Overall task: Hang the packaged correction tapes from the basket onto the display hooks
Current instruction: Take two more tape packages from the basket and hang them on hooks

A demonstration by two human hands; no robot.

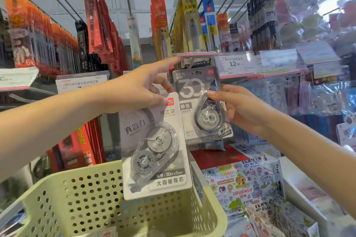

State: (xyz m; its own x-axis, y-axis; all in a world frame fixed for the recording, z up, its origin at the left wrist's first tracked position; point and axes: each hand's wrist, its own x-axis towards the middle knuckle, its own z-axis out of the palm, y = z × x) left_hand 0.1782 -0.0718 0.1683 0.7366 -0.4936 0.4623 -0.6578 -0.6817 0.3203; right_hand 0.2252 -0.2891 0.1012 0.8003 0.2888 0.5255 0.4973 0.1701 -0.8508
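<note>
My left hand [137,88] pinches the top of a light grey packaged correction tape [156,148] that hangs below it, while its index finger stretches up and lifts the flap of a price tag holder [194,55]. My right hand [237,109] grips the side of a dark grey packaged correction tape [192,98] marked "30", held upright just under that flap. The hook behind the flap is hidden. The pale green perforated basket [81,198] sits below both hands.
Rows of hanging pen and refill packs [98,17] fill the hooks above and to the left. Price labels [236,64] line the rail at the right. Stickers and notebooks [242,184] lie on the shelf at the lower right, beside the basket.
</note>
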